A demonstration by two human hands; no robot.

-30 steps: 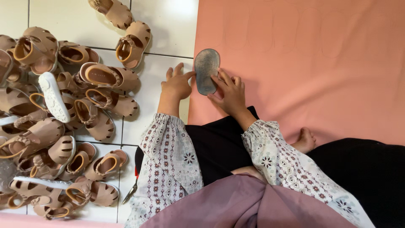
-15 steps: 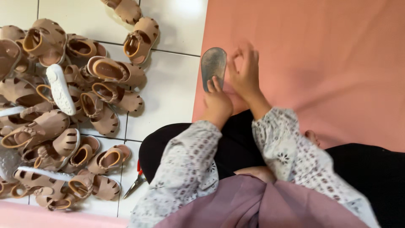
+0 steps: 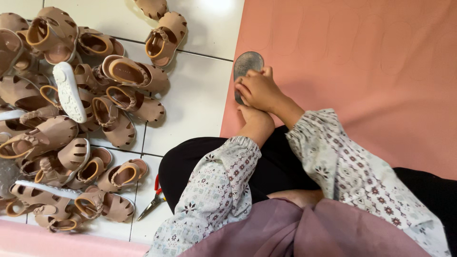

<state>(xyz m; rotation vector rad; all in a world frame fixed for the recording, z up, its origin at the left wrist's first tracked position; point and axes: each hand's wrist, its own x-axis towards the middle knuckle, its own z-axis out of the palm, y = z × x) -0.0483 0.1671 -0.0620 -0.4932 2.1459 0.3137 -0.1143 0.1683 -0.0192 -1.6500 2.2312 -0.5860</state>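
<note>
A grey sole-shaped template (image 3: 248, 64) lies flat on a salmon-pink sheet (image 3: 362, 71), close to the sheet's left edge. My right hand (image 3: 259, 88) rests over the lower half of the template with its fingers curled on it. Whether the fingers also hold a small tool is hidden. My left hand (image 3: 257, 124) sits just below the right hand, on the sheet near my lap. Its fingers are tucked under the right hand and hidden. Both arms wear patterned white sleeves.
A heap of tan children's sandals (image 3: 71, 119) covers the white tiled floor (image 3: 195, 100) at the left, with a white sole (image 3: 69, 93) turned up among them. Two more sandals (image 3: 164, 33) lie near the top. Red-handled pliers (image 3: 154, 197) lie beside my black-clad knee.
My right hand has moved from the template's right side onto its lower half. My left hand has left the template's left edge and drawn in under the right hand.
</note>
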